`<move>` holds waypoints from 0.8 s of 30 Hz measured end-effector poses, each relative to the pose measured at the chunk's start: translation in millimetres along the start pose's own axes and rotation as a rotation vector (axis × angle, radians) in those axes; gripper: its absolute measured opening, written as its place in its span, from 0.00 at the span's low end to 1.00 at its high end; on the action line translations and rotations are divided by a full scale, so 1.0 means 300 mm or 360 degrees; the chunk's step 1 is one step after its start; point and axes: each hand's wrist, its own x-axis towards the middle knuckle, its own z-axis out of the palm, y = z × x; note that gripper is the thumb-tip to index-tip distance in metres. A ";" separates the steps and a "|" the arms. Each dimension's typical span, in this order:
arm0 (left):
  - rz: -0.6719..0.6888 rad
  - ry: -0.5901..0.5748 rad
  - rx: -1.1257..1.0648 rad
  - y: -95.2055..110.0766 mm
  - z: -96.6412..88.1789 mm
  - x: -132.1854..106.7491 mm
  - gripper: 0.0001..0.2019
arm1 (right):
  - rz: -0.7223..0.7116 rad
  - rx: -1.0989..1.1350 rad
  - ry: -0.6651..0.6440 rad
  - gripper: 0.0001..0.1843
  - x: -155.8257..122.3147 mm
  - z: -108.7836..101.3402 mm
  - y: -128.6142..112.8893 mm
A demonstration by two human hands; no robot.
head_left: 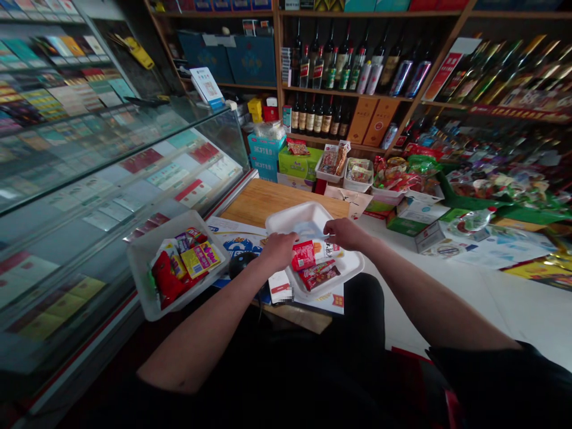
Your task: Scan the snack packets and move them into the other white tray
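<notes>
A white foam tray (304,221) lies on a wooden counter in front of me, with a red snack packet (303,255), a white packet (325,249) and a dark red packet (319,274) in it. My left hand (277,250) is closed over the red snack packet at the tray's near left edge. My right hand (344,233) is closed on the top of the white packet, fingers curled. A second white tray (143,253) to the left holds several red and yellow snack packets (185,265).
A glass display case (89,179) full of flat boxes runs along the left. Shelves of bottles (339,65) stand behind. Boxes and bins of snacks (339,164) crowd the far side of the counter, and more wrapped goods (491,179) pile at the right. A small white box (280,287) lies by the tray.
</notes>
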 end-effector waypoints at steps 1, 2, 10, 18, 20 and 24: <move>-0.0012 0.0026 -0.0002 -0.010 -0.013 -0.002 0.19 | 0.0009 0.0006 0.0025 0.11 0.004 -0.011 -0.006; -0.0027 0.0054 -0.0008 -0.022 -0.026 -0.004 0.19 | 0.0018 0.0024 0.0055 0.11 0.008 -0.019 -0.011; -0.0178 0.0202 -0.0265 -0.126 -0.115 -0.034 0.20 | 0.0052 0.0267 0.0347 0.11 0.049 -0.056 -0.061; -0.0225 0.0379 -0.0403 -0.202 -0.178 -0.071 0.18 | 0.0046 0.0290 0.0462 0.10 0.072 -0.117 -0.145; -0.0230 0.0408 -0.0390 -0.230 -0.185 -0.083 0.18 | 0.0036 0.0300 0.0491 0.10 0.081 -0.119 -0.167; -0.0259 0.0432 -0.0380 -0.287 -0.190 -0.115 0.18 | -0.0041 0.0413 0.0538 0.12 0.110 -0.104 -0.213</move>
